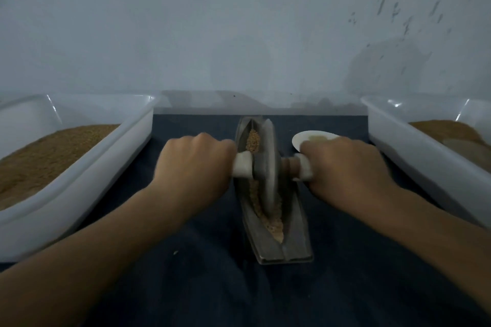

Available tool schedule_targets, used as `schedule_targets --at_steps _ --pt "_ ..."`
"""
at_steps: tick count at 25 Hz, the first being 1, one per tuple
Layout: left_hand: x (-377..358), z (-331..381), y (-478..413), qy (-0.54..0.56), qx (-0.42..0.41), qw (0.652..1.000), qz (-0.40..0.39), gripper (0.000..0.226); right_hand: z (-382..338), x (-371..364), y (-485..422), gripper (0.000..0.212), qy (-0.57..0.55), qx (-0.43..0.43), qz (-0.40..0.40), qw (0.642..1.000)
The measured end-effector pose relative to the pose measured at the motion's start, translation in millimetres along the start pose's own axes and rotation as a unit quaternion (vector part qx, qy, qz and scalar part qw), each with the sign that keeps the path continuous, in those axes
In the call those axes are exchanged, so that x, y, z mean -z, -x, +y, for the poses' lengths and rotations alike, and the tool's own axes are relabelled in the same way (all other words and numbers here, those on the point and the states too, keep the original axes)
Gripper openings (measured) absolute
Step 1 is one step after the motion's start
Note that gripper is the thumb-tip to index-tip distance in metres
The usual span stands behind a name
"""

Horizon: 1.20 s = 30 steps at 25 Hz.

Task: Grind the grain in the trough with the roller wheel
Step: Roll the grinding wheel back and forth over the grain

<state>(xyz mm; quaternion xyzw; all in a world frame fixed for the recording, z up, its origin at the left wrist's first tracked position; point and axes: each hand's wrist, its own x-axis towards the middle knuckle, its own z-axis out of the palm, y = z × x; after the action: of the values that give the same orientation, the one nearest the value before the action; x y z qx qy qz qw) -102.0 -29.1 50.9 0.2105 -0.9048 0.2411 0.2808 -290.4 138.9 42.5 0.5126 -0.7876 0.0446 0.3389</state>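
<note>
A narrow grey metal trough (292, 244) lies lengthwise on the dark cloth in front of me. Tan grain (252, 141) fills its groove, both beyond the wheel and nearer me. A grey roller wheel (271, 167) stands upright in the groove, around the trough's middle. My left hand (196, 164) grips the pale left end of the axle handle (243, 164). My right hand (342, 164) grips the pale right end. Both hands look slightly blurred.
A white tub (79, 183) of brown grain stands at the left, and another white tub (414, 151) with brown material stands at the right. A small white dish (305, 137) sits behind my right hand. A pale wall rises just behind the cloth.
</note>
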Motion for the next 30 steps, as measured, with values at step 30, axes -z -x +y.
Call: schedule_targets --at_steps 30 --pt "-11 -2 10 -0.007 -0.008 1.0 0.02 0.033 7 -2 3 0.028 0.006 0.053 0.086 0.995"
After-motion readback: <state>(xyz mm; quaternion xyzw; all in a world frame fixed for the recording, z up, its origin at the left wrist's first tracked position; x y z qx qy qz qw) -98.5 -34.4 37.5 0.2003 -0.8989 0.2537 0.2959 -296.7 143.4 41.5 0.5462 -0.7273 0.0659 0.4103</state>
